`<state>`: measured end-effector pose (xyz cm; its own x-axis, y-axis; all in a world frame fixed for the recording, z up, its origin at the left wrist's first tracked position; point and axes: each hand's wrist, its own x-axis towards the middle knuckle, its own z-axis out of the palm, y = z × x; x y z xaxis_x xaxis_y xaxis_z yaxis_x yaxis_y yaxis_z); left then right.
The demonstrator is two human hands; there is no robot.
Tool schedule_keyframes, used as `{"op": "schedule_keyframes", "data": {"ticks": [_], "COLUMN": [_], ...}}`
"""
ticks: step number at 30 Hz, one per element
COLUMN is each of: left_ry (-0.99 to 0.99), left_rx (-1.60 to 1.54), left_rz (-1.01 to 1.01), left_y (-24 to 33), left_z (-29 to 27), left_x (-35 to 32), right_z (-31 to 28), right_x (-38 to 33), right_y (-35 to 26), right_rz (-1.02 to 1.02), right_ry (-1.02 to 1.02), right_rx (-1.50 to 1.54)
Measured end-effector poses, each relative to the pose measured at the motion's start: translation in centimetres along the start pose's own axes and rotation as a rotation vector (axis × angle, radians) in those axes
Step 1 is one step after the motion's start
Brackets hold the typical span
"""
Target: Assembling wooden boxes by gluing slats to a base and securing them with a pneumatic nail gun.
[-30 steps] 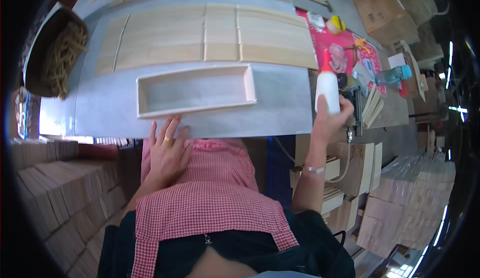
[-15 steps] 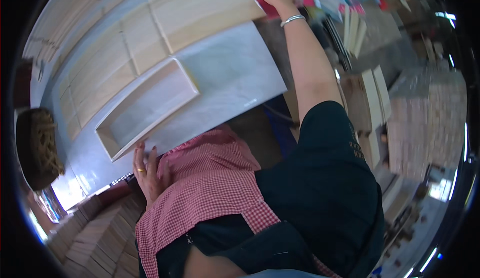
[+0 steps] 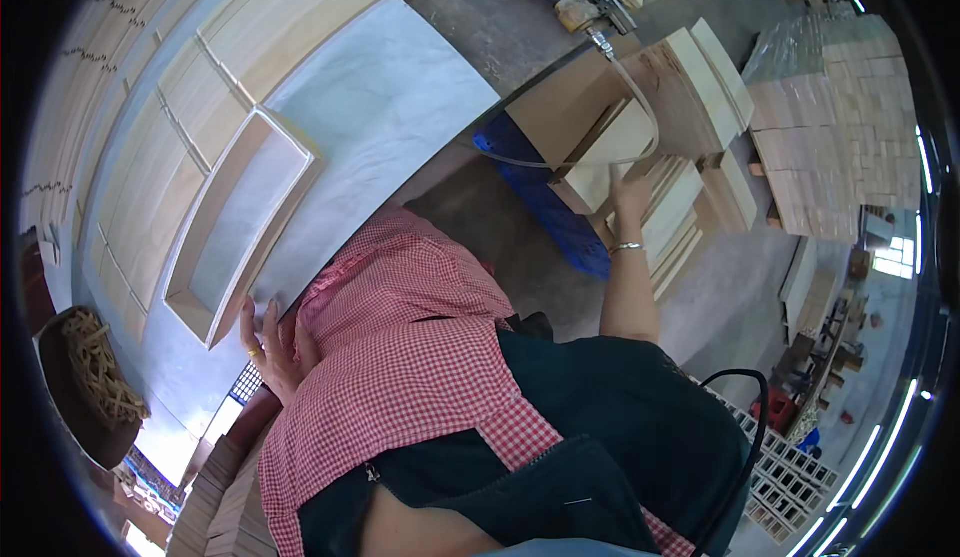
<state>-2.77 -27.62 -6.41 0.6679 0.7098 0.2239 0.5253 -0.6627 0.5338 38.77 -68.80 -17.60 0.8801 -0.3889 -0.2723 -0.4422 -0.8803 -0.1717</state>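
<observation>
On the pale table lies a long rectangular wooden frame (image 3: pixel 290 192) with low walls, the tabletop showing inside it. My left hand (image 3: pixel 275 352), a ring on one finger, rests at the table's near edge beside the frame's lower corner. Its fingers are spread and hold nothing. Away to the right, my right hand (image 3: pixel 628 202), with a bracelet at the wrist, reaches down among stacked thin wooden boards (image 3: pixel 670 207). It is up against the boards, but its fingers are partly hidden between the stacks, so I cannot see whether they grip one.
Rows of flat wooden panels (image 3: pixel 240 37) cover the table's far side. A dark bin of wood strips (image 3: pixel 100 367) stands at the left. An air tool (image 3: pixel 575 12) with a hose lies beyond the board stacks. A blue pallet (image 3: pixel 540 192) and wrapped wood stacks (image 3: pixel 840 137) are on the right.
My right hand has left the pink packaging at the far side, where something white was at its fingers, and come down right to the boards. The view has turned right; my left hand stays by the frame.
</observation>
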Motion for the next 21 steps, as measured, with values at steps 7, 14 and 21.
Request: {"op": "schedule_keyframes", "data": {"ticks": [7,14,21], "left_ry": [0.036,0.038,0.048], "left_rx": [-0.108,-0.079,-0.150], "left_rz": [-0.061,-0.014,0.001], "left_y": [0.9,1.1,0.9], "left_z": [-0.5,-0.7,-0.8], "left_x": [-1.0,-1.2,-1.8], "right_z": [4.0,3.8,3.7], "right_x": [-1.5,1.7,1.1], "right_y": [-2.9,-2.8,-2.5], "right_rz": [0.102,0.063,0.058], "right_ry": [0.015,-0.128,-0.189], "right_rx": [-0.051,-0.061,-0.096]}}
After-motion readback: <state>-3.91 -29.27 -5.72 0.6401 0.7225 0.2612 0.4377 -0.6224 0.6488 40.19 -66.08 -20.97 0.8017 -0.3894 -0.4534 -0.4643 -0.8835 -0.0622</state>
